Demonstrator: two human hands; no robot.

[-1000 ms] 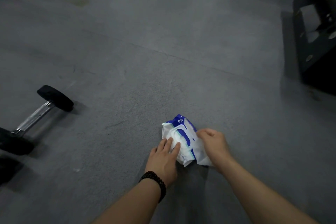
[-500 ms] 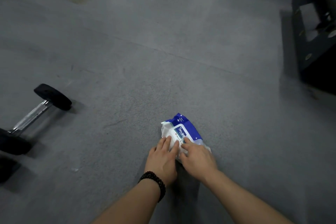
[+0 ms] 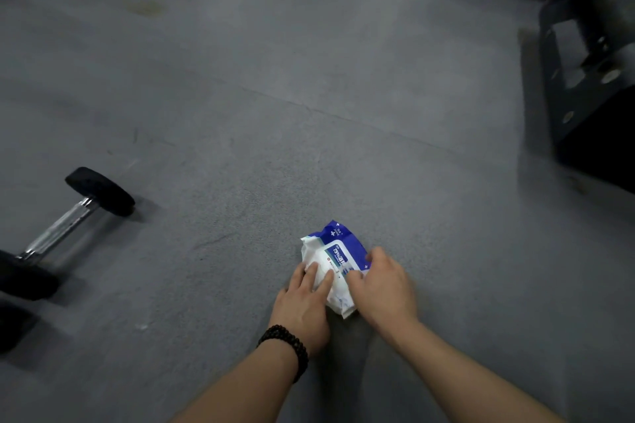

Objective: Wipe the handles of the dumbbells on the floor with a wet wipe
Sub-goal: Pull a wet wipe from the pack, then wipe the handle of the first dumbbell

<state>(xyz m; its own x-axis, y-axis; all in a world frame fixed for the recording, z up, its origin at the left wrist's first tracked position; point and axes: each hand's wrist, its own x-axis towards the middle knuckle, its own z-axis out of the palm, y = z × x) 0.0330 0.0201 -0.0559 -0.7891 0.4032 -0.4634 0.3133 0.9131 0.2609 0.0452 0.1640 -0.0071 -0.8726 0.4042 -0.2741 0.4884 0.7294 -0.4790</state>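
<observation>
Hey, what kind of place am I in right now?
Most likely a gym. A dumbbell with a chrome handle lies on the grey rubbery floor, and dark metal equipment frames stand at the right and top-left edges.

Dim even light, soft shadows, slight blur, wide-angle edge distortion

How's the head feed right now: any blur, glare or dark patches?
Head view: dim, soft overall; right hand slightly motion-blurred on the wipe pack; wide-angle stretch at the edges; dumbbell handle glints, its near end lost in shadow.
</observation>
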